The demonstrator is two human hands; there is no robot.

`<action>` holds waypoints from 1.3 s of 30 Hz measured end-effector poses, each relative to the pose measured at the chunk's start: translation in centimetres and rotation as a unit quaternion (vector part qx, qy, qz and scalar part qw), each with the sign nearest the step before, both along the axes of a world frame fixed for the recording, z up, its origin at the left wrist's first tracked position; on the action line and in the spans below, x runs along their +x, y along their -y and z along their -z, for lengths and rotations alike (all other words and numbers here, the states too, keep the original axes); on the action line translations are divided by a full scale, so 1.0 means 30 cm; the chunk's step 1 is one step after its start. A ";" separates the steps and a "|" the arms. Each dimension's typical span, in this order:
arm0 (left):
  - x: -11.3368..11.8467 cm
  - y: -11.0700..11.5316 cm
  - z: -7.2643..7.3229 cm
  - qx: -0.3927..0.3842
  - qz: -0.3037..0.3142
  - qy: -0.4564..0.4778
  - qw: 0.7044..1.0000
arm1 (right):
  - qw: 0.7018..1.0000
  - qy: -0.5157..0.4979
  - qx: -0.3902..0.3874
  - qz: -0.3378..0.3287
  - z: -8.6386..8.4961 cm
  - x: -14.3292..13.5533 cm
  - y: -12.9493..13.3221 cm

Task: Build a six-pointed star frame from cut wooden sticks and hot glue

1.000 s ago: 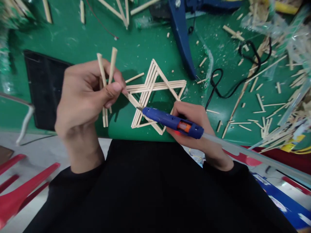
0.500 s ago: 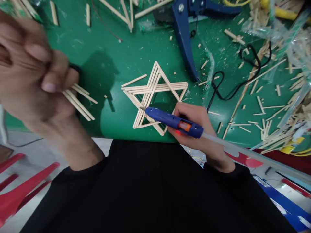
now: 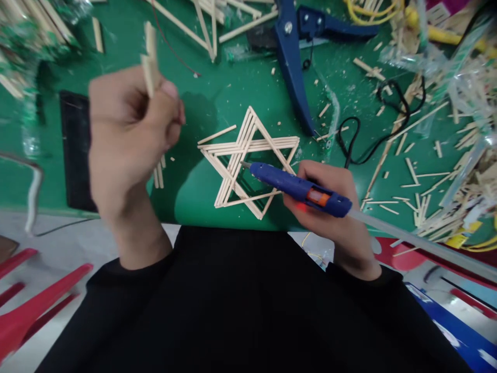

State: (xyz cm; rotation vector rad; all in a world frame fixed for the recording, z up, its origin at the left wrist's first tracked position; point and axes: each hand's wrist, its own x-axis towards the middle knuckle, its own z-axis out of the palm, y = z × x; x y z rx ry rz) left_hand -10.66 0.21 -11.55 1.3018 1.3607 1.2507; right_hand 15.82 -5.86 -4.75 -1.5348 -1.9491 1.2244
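Note:
My left hand point(image 3: 134, 129) is raised over the left of the table, its fingers closed around several thin wooden sticks point(image 3: 150, 57) whose ends stick out above and below the fist. In my right hand point(image 3: 324, 199) is a blue hot glue gun point(image 3: 298, 187) with an orange part and a long clear glue stick point(image 3: 411, 246) running out of its back. The nozzle points left, over a six-pointed star point(image 3: 252, 144) made of layered wooden sticks lying flat on the table. One loose-looking stick point(image 3: 216, 134) slants at the star's upper left point.
Blue-handled cutters point(image 3: 293, 67) lie behind the star on the green table point(image 3: 233, 88). Stick offcuts point(image 3: 427, 207), plastic wrap and a black cord point(image 3: 349, 140) spread at right. Bundled sticks point(image 3: 42, 20) and a black flat object point(image 3: 75, 150) are at left.
My left hand has moved right and turned, so the held sticks now point upward. My right hand and the glue gun have shifted right, drawing the nozzle away from the star's left side.

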 end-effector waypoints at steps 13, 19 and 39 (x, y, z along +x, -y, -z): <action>0.035 -0.047 0.021 -0.052 0.085 -0.125 0.987 | 0.999 0.047 0.011 0.024 0.012 0.005 -0.017; 0.036 -0.050 0.012 -0.062 0.153 -0.133 0.977 | 0.998 0.052 0.011 0.014 0.008 0.004 -0.026; 0.027 -0.047 0.031 -0.049 0.155 -0.178 0.970 | 0.997 0.068 -0.006 0.044 0.006 -0.001 -0.019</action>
